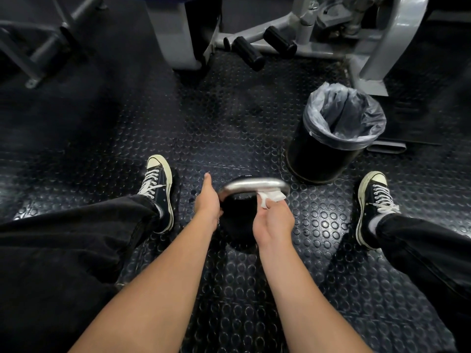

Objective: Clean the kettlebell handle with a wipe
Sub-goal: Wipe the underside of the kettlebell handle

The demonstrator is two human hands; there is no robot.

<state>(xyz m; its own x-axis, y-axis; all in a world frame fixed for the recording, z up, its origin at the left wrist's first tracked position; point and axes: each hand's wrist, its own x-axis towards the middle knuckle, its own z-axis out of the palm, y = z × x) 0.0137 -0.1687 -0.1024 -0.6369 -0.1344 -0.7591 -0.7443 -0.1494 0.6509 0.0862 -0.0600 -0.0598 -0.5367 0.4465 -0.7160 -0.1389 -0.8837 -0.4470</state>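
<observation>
Pinching a white wipe (pixel 270 197), the right hand (pixel 274 220) presses it onto the silver kettlebell handle (pixel 252 184) near its right end. Left hand (pixel 207 200) braces the black kettlebell (pixel 237 222), fingers straight along its side. It sits on studded rubber flooring (pixel 229 118) between 2 sneakers, a lined trash bin (pixel 331 138) close by.

Your kettlebell (pixel 238 220) stands on the floor mat (pixel 229 128) between your two shoes (pixel 158 192), directly before you. Your left hand (pixel 207 200) lies against its left side; your right hand (pixel 274 220) holds the wipe (pixel 270 197) on the handle's (pixel 254 184) right end. A lined bin (pixel 334 138) stands beyond, to the right, before the machine frame (pixel 305 34).
</observation>
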